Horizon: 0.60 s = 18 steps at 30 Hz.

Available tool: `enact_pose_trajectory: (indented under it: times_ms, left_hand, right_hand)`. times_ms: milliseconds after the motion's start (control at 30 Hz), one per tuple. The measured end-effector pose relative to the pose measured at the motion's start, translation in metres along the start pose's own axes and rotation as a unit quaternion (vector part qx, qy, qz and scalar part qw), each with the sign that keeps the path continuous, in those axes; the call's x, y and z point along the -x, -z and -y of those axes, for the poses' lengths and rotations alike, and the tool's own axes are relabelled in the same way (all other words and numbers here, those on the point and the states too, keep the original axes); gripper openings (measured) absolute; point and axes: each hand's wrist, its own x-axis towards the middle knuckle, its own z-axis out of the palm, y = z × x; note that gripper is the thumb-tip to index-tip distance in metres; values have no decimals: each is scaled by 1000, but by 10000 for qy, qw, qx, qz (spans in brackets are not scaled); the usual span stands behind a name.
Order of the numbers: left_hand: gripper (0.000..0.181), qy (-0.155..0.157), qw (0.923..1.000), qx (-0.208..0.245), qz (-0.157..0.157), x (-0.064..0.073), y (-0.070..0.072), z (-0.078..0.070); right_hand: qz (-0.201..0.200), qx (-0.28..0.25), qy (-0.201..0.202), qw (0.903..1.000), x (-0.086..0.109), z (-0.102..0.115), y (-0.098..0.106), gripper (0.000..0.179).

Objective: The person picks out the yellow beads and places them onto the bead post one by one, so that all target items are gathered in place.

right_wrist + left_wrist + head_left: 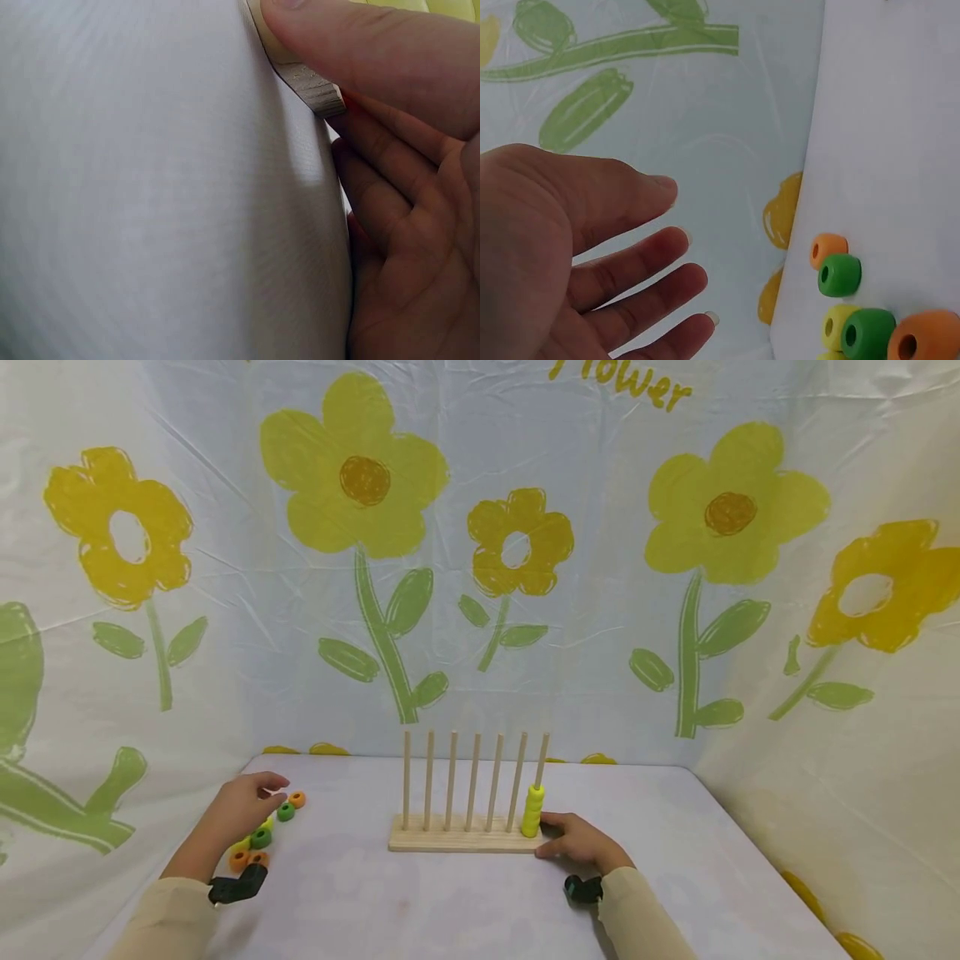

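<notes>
A wooden peg rack with several upright pegs stands mid-table. Its rightmost peg carries a stack of yellow beads. My right hand grips the right end of the base, thumb at the front edge and fingers behind; in the right wrist view the thumb lies on the wooden end. My left hand hovers over loose beads at the left, holding nothing, its fingers slightly bent and apart from the thumb. Beside it lie an orange bead and a green bead.
More loose beads lie nearer me by the left wrist: a green bead, yellow ones partly hidden, and orange beads. A flower-printed cloth hangs behind and beside the white table. Each wrist wears a black camera.
</notes>
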Motion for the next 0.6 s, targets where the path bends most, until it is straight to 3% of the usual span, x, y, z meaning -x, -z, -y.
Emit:
enact_pose_trajectory:
  times_ms: [600]
  left_hand:
    - [37,736,9957,-184,525,2,6,33]
  right_hand:
    - [9,-30,-12,10000,-2,1,2,77]
